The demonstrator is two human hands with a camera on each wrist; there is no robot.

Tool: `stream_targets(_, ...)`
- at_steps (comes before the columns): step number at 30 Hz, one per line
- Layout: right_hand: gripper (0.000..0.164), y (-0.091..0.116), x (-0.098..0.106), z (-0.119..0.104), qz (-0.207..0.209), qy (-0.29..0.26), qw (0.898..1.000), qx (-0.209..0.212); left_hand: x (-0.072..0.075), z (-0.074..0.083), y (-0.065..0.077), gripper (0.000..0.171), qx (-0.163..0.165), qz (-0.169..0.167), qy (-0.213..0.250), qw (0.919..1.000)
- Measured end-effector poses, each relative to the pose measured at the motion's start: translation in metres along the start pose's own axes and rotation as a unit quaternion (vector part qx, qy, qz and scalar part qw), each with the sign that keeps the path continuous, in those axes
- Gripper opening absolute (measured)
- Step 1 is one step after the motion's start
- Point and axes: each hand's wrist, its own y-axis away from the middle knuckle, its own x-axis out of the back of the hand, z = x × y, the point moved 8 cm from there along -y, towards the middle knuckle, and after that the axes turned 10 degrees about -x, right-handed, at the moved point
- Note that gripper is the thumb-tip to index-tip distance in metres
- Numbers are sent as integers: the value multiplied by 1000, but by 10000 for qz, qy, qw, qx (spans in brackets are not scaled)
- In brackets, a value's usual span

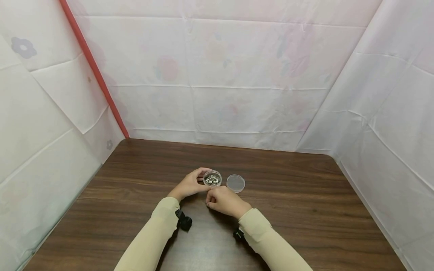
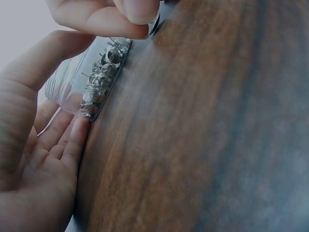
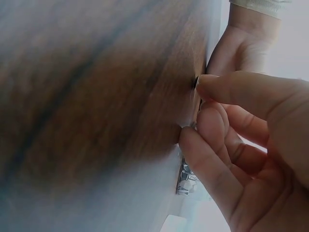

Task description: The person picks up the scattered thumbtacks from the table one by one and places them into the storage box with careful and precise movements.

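A round clear plastic box [image 1: 213, 179] full of silver thumbtacks [image 2: 103, 79] sits on the table. My left hand [image 1: 190, 184] holds it from the left, thumb along the near side and fingers behind it. Close in front of the box, low over the table, is my right hand [image 1: 226, 201] with its fingers curled. A small shiny thumbtack [image 2: 154, 24] shows at its fingertips in the left wrist view. In the right wrist view the same tack is a dark bit at the thumb's tip, right at the wood.
A round clear lid [image 1: 236, 183] lies flat just right of the box. The brown wood-grain table [image 1: 135, 165] is bordered by white printed cloth [image 1: 217, 113] at the back and sides. A red strip [image 1: 98, 75] runs up the back left corner.
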Motion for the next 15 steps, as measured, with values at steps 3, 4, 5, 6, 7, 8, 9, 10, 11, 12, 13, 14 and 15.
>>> stream_targets(3,7,0,0,1,-24,-138,9999,14,0,0,1,63,69,-4,16,10000)
stream_targets(4,7,1,1,2,-42,-217,9998,18,0,0,1,63,80,-8,18,10000)
stream_targets(5,7,1,1,2,-63,-291,9996,12,0,0,1,63,95,-13,26,10000)
stream_targets(6,7,1,1,3,-89,-363,9993,8,0,1,1,63,116,-18,32,9999)
stream_targets(7,7,1,1,3,-111,-424,9990,7,-1,1,1,63,120,-26,32,9999)
stream_targets(8,7,1,2,4,-135,-483,9987,2,-1,1,1,63,133,-30,26,9999)
stream_targets(9,7,1,2,4,-158,-538,9984,-7,-1,1,1,63,144,-33,11,9999)
stream_targets(10,7,1,2,4,-174,-563,9983,-8,-1,1,1,64,142,-34,3,9999)
stream_targets(11,7,1,2,4,-180,-576,9982,-9,0,2,1,64,110,-38,-7,9999)
stream_targets(12,7,1,3,4,-180,-587,9981,-1,0,3,2,64,79,-37,-21,10000)
stream_targets(13,7,1,3,3,-170,-598,9981,6,0,8,2,65,63,-60,8,10000)
stream_targets(14,7,1,4,3,-168,-601,9980,9,0,14,3,65,44,-85,35,9999)
stream_targets(15,7,1,4,3,-160,-601,9981,16,1,20,4,65,17,-121,61,9999)
